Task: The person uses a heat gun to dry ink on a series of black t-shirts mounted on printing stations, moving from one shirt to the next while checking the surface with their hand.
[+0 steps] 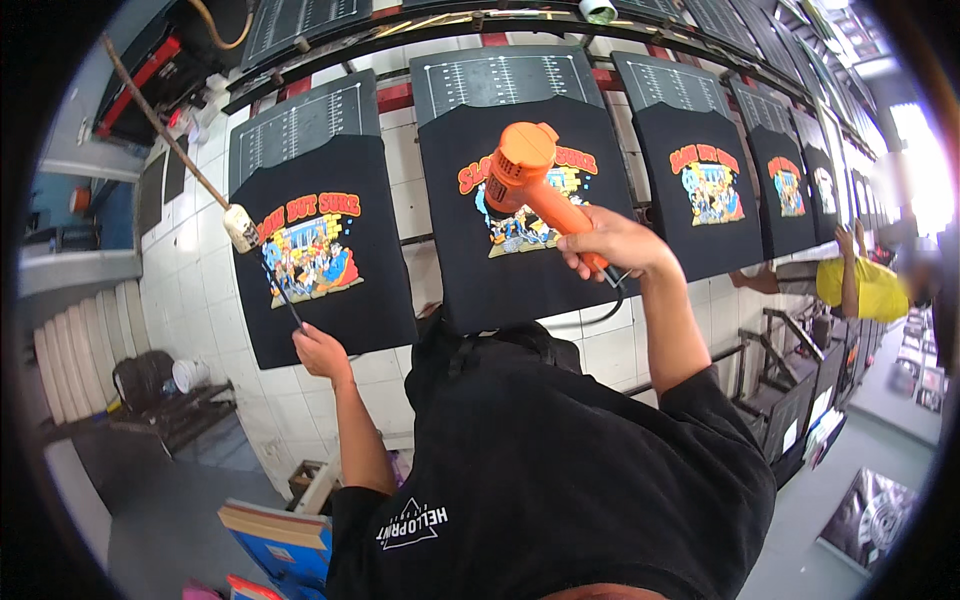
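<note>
My right hand [615, 243] is wrapped round the handle of an orange heat gun [527, 160]. The gun's round body hovers over the colourful print [535, 228] of a black T-shirt [480, 285], which lies stretched on a dark marked platen [500, 75]. From the handle a black cord loops down toward my body. At the left, my left hand [322, 352] is closed on a thin dark cord [283, 288]. This cord runs up to a whitish socket block [240, 229] at the end of a long brown hanging cable. Below that block lies another black T-shirt [330, 325] with the same print.
More printed black T-shirts [695, 215] on platens run off to the right in a row. Beyond them stands a person in a yellow top [865, 288]. A metal rail [440, 30] crosses behind the platens. At the left are a white bucket [190, 375] and a dark bench.
</note>
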The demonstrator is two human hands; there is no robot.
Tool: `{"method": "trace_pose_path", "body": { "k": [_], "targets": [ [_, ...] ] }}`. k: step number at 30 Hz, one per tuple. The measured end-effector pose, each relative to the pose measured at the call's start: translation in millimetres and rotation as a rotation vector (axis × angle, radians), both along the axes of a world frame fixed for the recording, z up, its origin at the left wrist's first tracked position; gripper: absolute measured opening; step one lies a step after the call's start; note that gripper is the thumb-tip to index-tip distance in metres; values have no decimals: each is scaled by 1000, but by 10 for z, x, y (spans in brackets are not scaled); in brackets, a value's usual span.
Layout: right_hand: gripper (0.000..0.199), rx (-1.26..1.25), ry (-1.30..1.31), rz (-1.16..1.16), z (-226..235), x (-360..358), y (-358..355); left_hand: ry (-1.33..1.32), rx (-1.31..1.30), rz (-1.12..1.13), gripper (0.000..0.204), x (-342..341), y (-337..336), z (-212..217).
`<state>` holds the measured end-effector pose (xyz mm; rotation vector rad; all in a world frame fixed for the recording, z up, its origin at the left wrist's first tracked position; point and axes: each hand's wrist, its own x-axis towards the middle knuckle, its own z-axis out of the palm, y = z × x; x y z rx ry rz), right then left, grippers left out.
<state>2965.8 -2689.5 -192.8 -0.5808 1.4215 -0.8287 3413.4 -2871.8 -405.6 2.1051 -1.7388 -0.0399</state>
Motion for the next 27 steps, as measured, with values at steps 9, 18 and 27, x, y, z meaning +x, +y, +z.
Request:
{"method": "trace_pose_path", "body": {
  "k": [9,18,27],
  "targets": [
    [31,-21,92,135,71,-382,-673,1,-124,116,27,-160,60,-58],
    [27,13,67,20,-85,-206,-937,-30,-287,69,30,-45,77,-153],
    [24,-40,104,62,-245,-95,-976,41,-317,-310,57,-852,534,-51]
  ]
}}
